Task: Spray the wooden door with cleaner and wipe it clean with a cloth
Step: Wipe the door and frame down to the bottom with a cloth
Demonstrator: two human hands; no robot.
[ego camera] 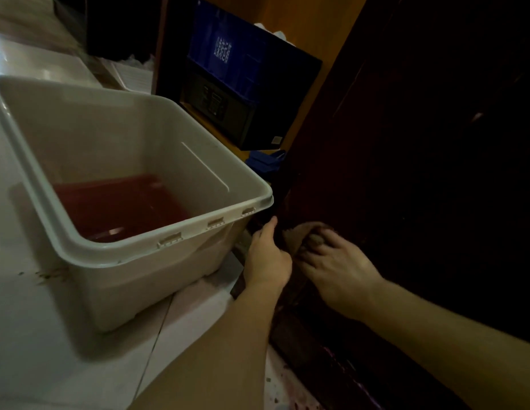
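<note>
The left hand (266,257) grips the edge of the dark brown wooden door (406,173), fingers curled round it. To its left stands a pale grey rectangular plastic tub (115,255) holding reddish water. Just right, the right hand (335,270) presses a crumpled tan cloth (299,235) against the door, fingers bent over it.

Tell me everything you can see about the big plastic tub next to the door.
The tub is a large, deep, off-white rectangular bin, plastic by its look, with a rolled rim carrying small clip tabs along its near edge. It stands upright and lidless on the pale tiled floor, just left of the dark wooden door. A shallow layer of reddish liquid covers its bottom. The left hand is beside its near right corner; whether they touch is unclear.
</note>
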